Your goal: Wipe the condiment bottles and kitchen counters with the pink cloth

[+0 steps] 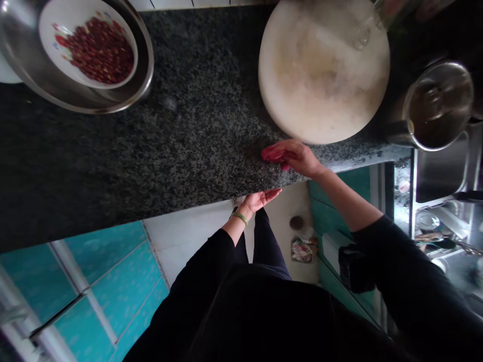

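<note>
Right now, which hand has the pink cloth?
The right hand, pressing the pink cloth on the counter edge. The left hand is open, palm up, empty, just below that edge.

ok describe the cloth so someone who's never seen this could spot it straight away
On the dark speckled counter, find the big round white chopping board toward the right. Just in front of its near rim, the right hand presses on a small bunched cloth. It is the only pinkish-red soft thing there; the red beans lie far left in a bowl.
</note>
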The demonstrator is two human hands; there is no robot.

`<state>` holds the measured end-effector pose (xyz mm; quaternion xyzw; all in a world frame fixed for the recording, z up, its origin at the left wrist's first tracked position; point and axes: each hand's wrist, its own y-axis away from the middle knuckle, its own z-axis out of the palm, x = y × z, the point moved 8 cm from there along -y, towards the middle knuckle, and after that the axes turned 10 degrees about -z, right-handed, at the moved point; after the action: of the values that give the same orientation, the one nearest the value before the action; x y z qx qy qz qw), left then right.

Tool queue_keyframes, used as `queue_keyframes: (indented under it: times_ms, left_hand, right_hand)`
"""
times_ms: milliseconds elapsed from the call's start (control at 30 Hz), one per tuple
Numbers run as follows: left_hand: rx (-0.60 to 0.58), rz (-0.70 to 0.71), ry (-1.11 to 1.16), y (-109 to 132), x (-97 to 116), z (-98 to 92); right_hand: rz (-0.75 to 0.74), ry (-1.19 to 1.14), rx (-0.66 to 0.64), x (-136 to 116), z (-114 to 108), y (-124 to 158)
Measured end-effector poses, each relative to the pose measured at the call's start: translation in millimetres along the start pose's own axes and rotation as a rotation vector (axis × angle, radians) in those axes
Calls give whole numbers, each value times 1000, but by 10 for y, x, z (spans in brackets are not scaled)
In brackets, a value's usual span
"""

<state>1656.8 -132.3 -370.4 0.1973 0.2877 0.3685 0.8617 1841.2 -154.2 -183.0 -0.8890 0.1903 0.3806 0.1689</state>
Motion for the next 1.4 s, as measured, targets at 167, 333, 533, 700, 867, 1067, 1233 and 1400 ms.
queue_keyframes:
  times_ms: [167,333,533,700,867,1067,1233,1400]
  left_hand:
    - [-27,36,-22,-78,96,-11]
    - [13,67,-17,-36,163,-59]
    - [192,182,23,163,224,-159]
    - [300,201,50,277,203,-255]
    - [311,173,61,302,187,-277]
    - [121,79,1,286,105,-109]
    - [307,216,1,406,189,-324]
    - [358,251,-35,488,244,-399]
  right_hand:
    - [180,386,281,180,-78,410]
    - [242,337,326,40,362,439]
    - [154,174,216,-409,819,562]
    - [106,56,67,-723,1157,751]
    - [65,-38,92,-667,874,659]
    - [314,258,353,-161,462,508]
    - [246,173,225,-536,1031,696]
    - [156,-12,80,-858,1172,728]
